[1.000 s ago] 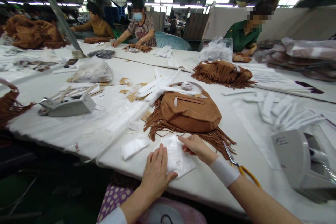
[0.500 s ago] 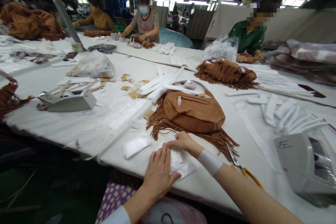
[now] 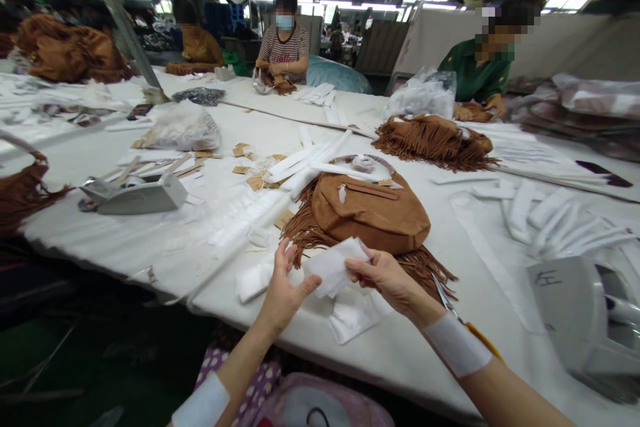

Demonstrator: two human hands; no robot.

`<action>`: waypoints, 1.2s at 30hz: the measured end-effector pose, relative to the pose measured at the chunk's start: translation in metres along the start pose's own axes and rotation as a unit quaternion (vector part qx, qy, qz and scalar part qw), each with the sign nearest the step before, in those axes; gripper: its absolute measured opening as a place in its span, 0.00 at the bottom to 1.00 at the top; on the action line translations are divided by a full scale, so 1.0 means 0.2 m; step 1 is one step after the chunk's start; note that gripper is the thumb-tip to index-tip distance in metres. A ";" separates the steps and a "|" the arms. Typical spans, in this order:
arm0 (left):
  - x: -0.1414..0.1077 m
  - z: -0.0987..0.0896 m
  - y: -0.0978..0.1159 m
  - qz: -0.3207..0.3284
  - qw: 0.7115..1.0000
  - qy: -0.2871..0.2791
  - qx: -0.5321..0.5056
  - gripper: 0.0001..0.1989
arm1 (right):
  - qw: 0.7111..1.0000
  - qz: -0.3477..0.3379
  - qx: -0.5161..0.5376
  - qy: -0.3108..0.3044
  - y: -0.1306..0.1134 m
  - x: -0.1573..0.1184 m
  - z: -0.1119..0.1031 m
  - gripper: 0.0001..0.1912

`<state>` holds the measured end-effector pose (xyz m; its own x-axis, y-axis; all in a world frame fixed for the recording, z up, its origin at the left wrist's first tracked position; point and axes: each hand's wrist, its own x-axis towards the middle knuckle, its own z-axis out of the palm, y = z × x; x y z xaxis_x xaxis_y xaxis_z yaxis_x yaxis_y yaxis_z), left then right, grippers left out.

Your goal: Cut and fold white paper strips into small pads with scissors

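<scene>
Head view, lower centre: right hand [image 3: 387,278] pinches a folded white sheet [image 3: 331,267]; left hand [image 3: 286,292], loosely spread, contact unclear, should lightly steady its free edge.

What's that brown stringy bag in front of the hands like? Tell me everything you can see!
The bag is brown and rounded, and looks like suede. A zip runs across its upper part, with white wrapping at the left end. A strap curves behind. Long, thin fringe spreads at its left and lower edges. It lies on the white table, no hand holding it. The white sheet in the right hand hides some fringe; whether they touch, I can't tell.
</scene>
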<state>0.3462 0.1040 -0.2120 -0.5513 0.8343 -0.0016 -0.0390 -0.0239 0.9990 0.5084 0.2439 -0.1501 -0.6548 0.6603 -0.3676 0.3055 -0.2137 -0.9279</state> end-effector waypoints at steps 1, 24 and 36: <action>0.03 0.01 0.02 -0.021 0.999 -0.029 -0.027 0.51 | 1.000 -0.013 0.028 -0.001 0.00 -0.01 0.00 0.23; 0.11 0.32 -0.11 0.087 0.974 -0.133 0.164 0.27 | 0.935 -0.180 -0.288 0.098 0.34 -0.06 -0.22 0.22; 0.11 0.54 -0.09 0.029 0.998 0.038 -0.033 0.23 | 0.933 -0.212 -0.263 0.125 0.39 -0.01 -0.18 0.24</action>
<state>0.4249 0.1819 -0.2245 -0.6151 0.7868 0.0506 -0.0582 -0.1093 0.9923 0.5582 0.2508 -0.2186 -0.6319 0.7667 0.1132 0.3953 0.4445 -0.8038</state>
